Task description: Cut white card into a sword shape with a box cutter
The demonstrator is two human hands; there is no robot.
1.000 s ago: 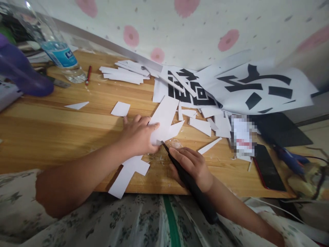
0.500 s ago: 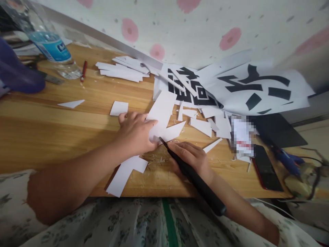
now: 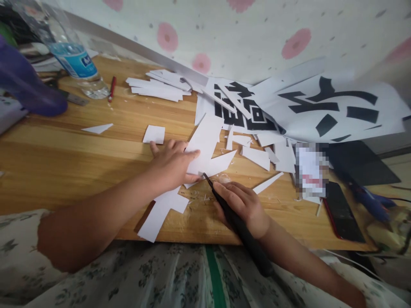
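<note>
My left hand [image 3: 171,167] lies spread on a white foam-board piece [image 3: 207,137], pressing it to the table with the fingers apart. In my right hand [image 3: 242,203] is a long black cutting tool [image 3: 237,220], its grip slanting down toward my lap. The thin dark tip touches the lower edge of the white piece, close to my left thumb. Below my left hand sits another angular white piece [image 3: 157,216], partly hidden by the hand and forearm. A small white square [image 3: 154,134] rests just beyond my left fingers.
White offcuts [image 3: 255,157] and a stack of white strips [image 3: 160,87] lie around. Printed sheets with black characters [image 3: 324,107] lean at the back. A water bottle [image 3: 77,64], a red pen [image 3: 112,89], a phone [image 3: 343,211] and a blue glue gun [image 3: 372,201] stand or lie further out.
The view has shifted slightly, so everything sits a little further right. The tool's tip has moved slightly along the lower edge of the white piece; my left hand still holds it down.
</note>
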